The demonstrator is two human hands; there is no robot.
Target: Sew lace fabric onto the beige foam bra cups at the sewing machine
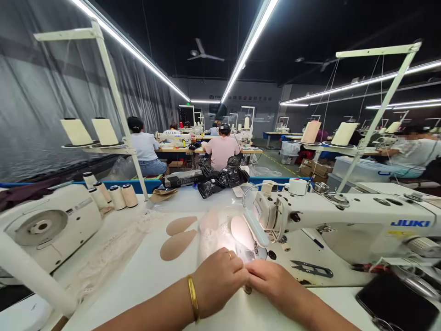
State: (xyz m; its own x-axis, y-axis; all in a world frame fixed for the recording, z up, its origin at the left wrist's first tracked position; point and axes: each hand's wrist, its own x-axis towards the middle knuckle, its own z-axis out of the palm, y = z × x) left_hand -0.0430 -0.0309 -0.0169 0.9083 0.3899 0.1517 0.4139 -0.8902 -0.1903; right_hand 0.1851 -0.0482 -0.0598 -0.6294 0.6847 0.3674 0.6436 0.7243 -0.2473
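My left hand [220,280], with a gold bracelet and a ring, is closed with fingers bent down at the near side of the sewing machine's needle area. Against its fingertips, my right hand [275,282] is closed in a pinch. What the fingertips grip is hidden by the hands. Just beyond them lies pale lace fabric [209,239], brightly lit, with a beige teardrop-shaped piece [240,231] on it beside the sewing machine head [263,211]. Two more beige teardrop pieces [177,245] lie flat to the left.
Black thread snips [312,269] and a pen [313,239] lie under the machine arm. A dark phone-like slab [396,301] sits front right. Lace strips [113,250], thread cones [117,197] and another machine [48,225] are left. Black plastic bags [227,177] stand behind; co-workers sit further off.
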